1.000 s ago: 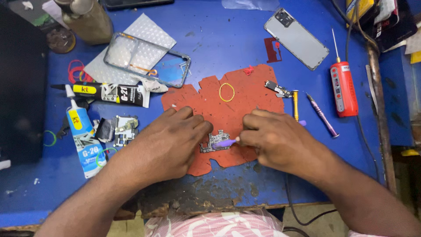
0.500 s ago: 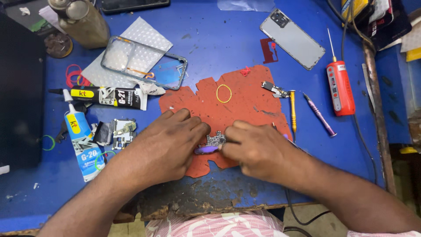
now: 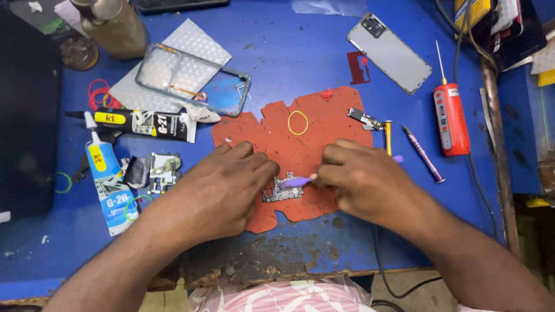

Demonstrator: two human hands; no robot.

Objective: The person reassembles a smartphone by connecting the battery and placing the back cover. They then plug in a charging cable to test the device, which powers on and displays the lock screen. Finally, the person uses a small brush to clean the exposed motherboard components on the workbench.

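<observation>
From the head camera we look down on a worn blue table [image 3: 289, 52]. At its top-left corner stands a brownish bottle-like container [image 3: 118, 26], cut off by the frame edge, so we cannot see what it holds. Beside it lies a clear phone case with a dark rim [image 3: 193, 78] on a white dimpled sheet [image 3: 179, 58]; the case is empty apart from a thin orange strip inside it. A black glue tube with a yellow label [image 3: 144, 122] and a white-and-blue glue tube [image 3: 107, 185] lie at the left, both capped.

The right edge of the view is crowded with dark objects and cables that we cannot make out. Near our left wrist, a small pile of grey phone parts [image 3: 155, 172] is too small to tell apart.

On the ragged orange-red rubber mat [image 3: 312, 138] in the middle lies a small grey circuit board [image 3: 281, 190], just beyond our left hand [image 3: 222, 190], whose fingertips rest curled at the board's left edge. Whether they press it we cannot tell. Our right hand [image 3: 361, 179] is closed around a thin purple-tipped tool [image 3: 298, 181], whose tip touches the board's top. A yellow rubber band [image 3: 298, 122] lies on the mat farther back, and a red electric screwdriver [image 3: 451, 115] and a silver phone back cover [image 3: 389, 53] lie well apart to the right.
</observation>
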